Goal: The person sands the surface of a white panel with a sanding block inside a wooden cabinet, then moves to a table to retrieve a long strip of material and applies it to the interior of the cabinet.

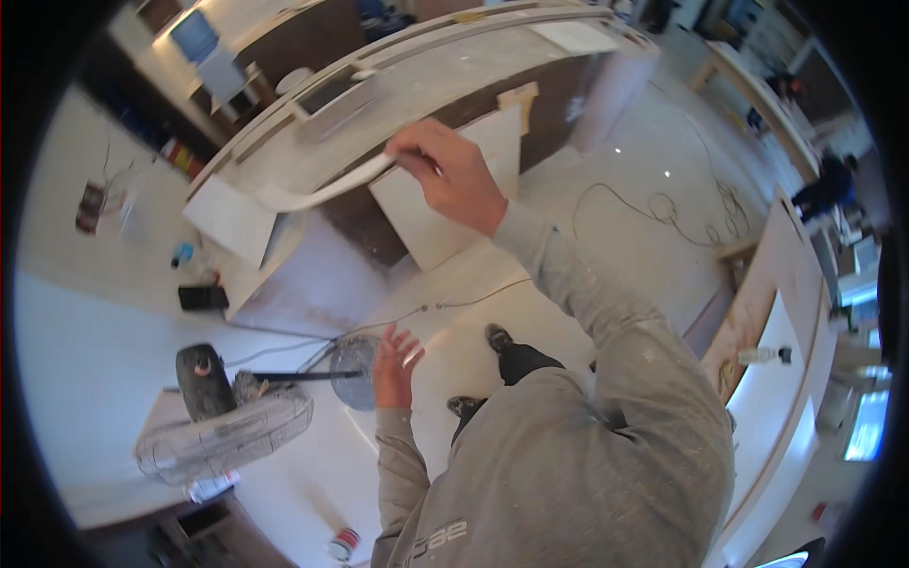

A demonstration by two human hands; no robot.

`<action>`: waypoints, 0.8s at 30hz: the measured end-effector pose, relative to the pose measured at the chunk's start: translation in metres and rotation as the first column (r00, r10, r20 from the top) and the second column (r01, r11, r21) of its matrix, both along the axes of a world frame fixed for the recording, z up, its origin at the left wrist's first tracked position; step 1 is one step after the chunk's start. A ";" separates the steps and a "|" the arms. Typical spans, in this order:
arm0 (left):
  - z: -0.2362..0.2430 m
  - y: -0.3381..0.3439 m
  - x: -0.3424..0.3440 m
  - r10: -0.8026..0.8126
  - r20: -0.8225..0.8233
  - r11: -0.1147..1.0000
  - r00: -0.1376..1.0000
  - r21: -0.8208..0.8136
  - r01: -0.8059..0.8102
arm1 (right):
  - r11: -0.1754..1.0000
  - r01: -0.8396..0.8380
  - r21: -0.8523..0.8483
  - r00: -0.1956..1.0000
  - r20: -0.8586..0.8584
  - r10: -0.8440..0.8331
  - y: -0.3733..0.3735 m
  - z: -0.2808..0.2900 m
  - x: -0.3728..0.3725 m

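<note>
My right hand [453,175] is raised over the near side of a long curved counter [445,85]. Pinched between its thumb and fingers is one end of a thin white strip [331,187]. The strip bends and runs left toward a white panel [230,220] on the counter's left end; whether they touch I cannot tell. Another white panel [464,189] leans against the counter's front below that hand. My left hand [393,367] is held low near the fan's round base, fingers spread, with nothing in it.
A pedestal fan [222,431] lies tilted at the left. A cable [653,213] loops over the floor at the right. A workbench with a clear bottle [757,356] stands at the right. One can [344,543] is at the bottom. Someone in dark clothes [828,185] is far right.
</note>
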State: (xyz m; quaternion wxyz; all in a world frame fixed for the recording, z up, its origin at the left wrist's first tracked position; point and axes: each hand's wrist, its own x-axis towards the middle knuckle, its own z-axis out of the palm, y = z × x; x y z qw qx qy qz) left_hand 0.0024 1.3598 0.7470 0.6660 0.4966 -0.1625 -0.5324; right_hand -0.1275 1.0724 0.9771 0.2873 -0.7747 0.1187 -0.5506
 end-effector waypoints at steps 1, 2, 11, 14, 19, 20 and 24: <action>0.014 -0.027 0.001 -0.033 -0.051 0.992 0.998 -0.123 0.027 | 0.999 0.040 -0.009 0.999 0.015 -0.040 0.006 0.005 -0.028; 0.028 -0.051 -0.004 -0.071 -0.038 0.989 0.997 -0.130 0.065 | 0.999 0.006 0.036 1.000 0.008 -0.006 0.014 0.008 -0.058; 0.081 -0.211 -0.063 -0.248 -0.758 0.895 0.603 -0.417 -0.156 | 0.995 0.020 0.100 0.998 -0.059 -0.014 0.018 0.007 -0.337; 0.093 -0.250 -0.108 -0.224 -0.785 0.940 0.578 -0.331 -0.086 | 0.983 0.016 0.185 1.000 -0.022 -0.012 0.005 -0.005 -0.433; 0.086 -0.358 -0.180 -0.160 -0.677 0.982 0.718 -0.183 0.046 | 0.956 0.046 0.289 0.994 0.081 -0.073 -0.008 -0.015 -0.562; 0.089 -0.377 -0.198 -0.071 -0.622 0.995 0.779 -0.098 0.013 | 0.924 0.076 0.374 0.983 0.130 -0.133 -0.012 -0.017 -0.588; 0.110 -0.482 -0.288 -0.319 -0.421 0.946 0.849 -0.196 0.258 | 0.847 0.238 0.475 0.921 0.167 -0.353 -0.040 -0.045 -0.679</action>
